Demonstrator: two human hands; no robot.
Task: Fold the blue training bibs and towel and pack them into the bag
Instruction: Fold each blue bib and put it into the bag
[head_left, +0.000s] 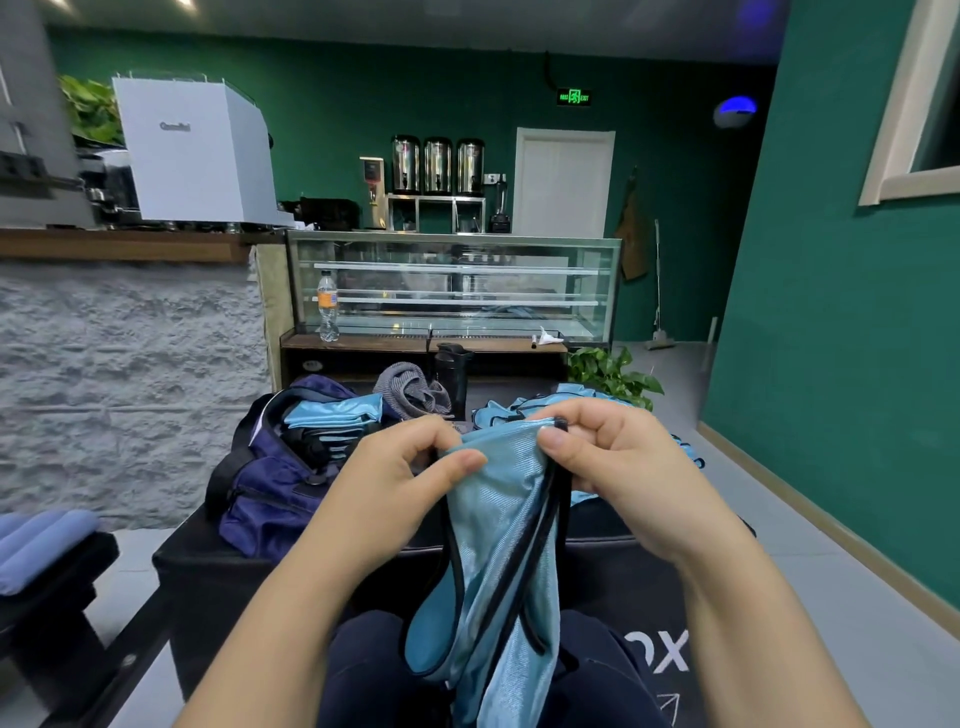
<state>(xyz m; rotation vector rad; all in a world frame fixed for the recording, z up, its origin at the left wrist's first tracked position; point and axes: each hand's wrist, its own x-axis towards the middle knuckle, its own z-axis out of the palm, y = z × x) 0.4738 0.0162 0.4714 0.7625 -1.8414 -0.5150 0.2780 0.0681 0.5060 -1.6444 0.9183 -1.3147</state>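
Two hands hold one blue bib (498, 545) up by its top edge, near the camera and over the person's lap. The left hand (400, 467) pinches the fabric between thumb and curled fingers at the left of that edge; the right hand (597, 447) pinches the right corner, where the black trim gathers. Both grips are narrow and closed on the cloth. Held this way, the bib hangs freely downward in long folds, which I judge is meant to let it fall straight so the edges can be matched before it is folded.

Farther off and to the left, a navy bag (270, 493) sits open on a black table (208, 561). Inside its mouth lies a stack of folded bibs (332, 415), shiny blue with dark edging, piled flat. That suggests the packing is partly done. To the right, behind the right hand, a loose heap of unfolded bibs (519, 410) waits on the same surface, within easy reach of that hand. Between the bag and the heap, farther back, a crumpled grey towel (410, 389) rests beside a dark bottle (452, 379); the towel is not folded and not in the bag.

Far beyond stands a glass display case (457, 286) with bare shelves, and a clear drink bottle (327, 306) stands at its left end.
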